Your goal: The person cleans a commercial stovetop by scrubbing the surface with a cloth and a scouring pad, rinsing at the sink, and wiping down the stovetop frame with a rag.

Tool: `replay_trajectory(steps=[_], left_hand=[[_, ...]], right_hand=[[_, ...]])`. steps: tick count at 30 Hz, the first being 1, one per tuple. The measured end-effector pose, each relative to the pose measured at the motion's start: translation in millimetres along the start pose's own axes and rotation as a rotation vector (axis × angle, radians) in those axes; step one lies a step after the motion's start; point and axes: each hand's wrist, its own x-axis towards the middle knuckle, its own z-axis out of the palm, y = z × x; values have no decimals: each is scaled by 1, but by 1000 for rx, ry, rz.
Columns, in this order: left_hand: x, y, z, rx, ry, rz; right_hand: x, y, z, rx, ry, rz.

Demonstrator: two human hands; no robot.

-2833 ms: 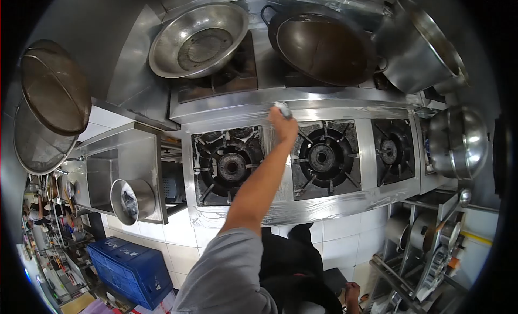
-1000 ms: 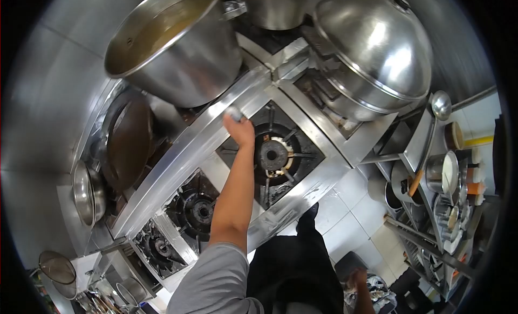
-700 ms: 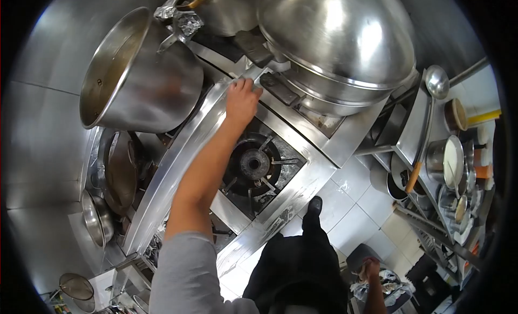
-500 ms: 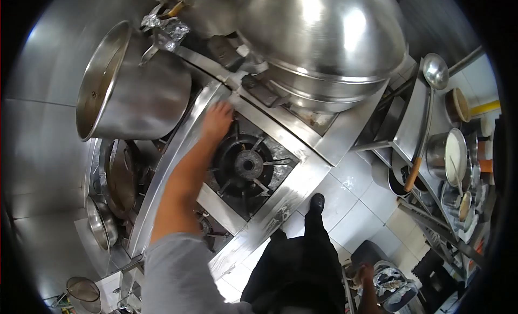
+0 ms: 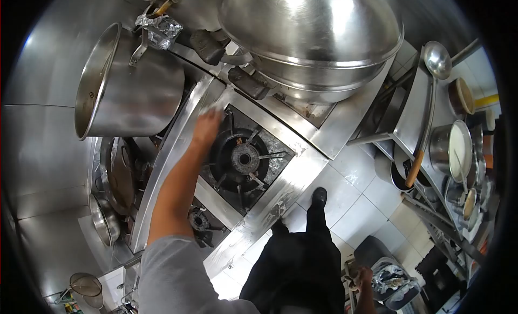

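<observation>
My left hand (image 5: 206, 129) reaches over the steel strip at the back left edge of a square burner (image 5: 244, 159). Its fingers are closed round a small whitish item, blurred by motion. The burner has a black ring and radial metal supports; the steel rim (image 5: 280, 188) in front of it looks wet and streaked. At the lower right, my right hand (image 5: 365, 276) hangs low near a dark bin (image 5: 372, 250). Its fingers look curled; what they hold, if anything, is too small to make out.
A tall steel pot (image 5: 143, 90) stands at the upper left, a large domed steamer (image 5: 318, 38) at the top. A wok (image 5: 121, 176) lies left. Right: a rack with a long ladle (image 5: 426, 125) and small pots (image 5: 450, 152).
The view has swung from the row of burners to the corner one. Lately my left hand has drawn back from the corner along the steel strip; my right hand stays low.
</observation>
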Motion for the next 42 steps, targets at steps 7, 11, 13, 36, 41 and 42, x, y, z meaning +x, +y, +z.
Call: replay_trajectory(steps=[7,11,13,36,41,42], left_hand=[[-207,-40,10,-455,60,-633],[-87,-12,29,-534,365,-390],[-4,13,20,-574,332,-398],[-7,357,-49,-773,239,-35],[38,221,-23,-468,196,-165],[53,184,-20,-578,423,-134]], right_hand=[[-17,14,-9,-118,-75,209],[-4,13,4,-85,-212,224],[26,41,1,-197,-292,-117],[7,-17,11,-670,-255,-476],[-32,-89,5,111,-163,-73],[-29,-86,0,221,-185,11]])
